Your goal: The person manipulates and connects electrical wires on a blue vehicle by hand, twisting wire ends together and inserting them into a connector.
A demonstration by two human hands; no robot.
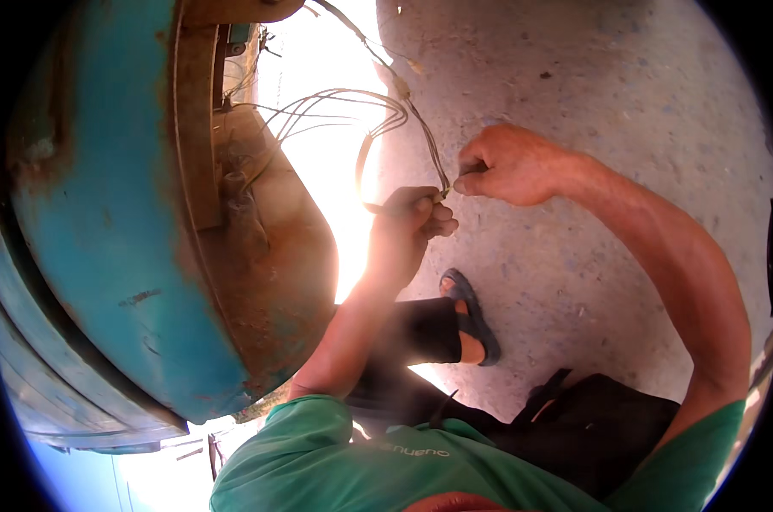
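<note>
My left hand is closed, its thumb and fingers pinching the lower ends of some electrical wires. Just to its right, my right hand is curled with thumb and forefinger pressed together. A small pale yellowish wire tip shows between the two hands, close to the right thumb. What the right fingertips grip is too small to make out. A looped wire bundle runs from the open machine housing at the left, bends round and passes down behind my left hand.
At the left stands a rusty turquoise metal housing, its brown inner side facing me. More cable hangs from above. Bright sunlight washes out the strip beside the housing. Below are rough concrete floor and my sandalled foot.
</note>
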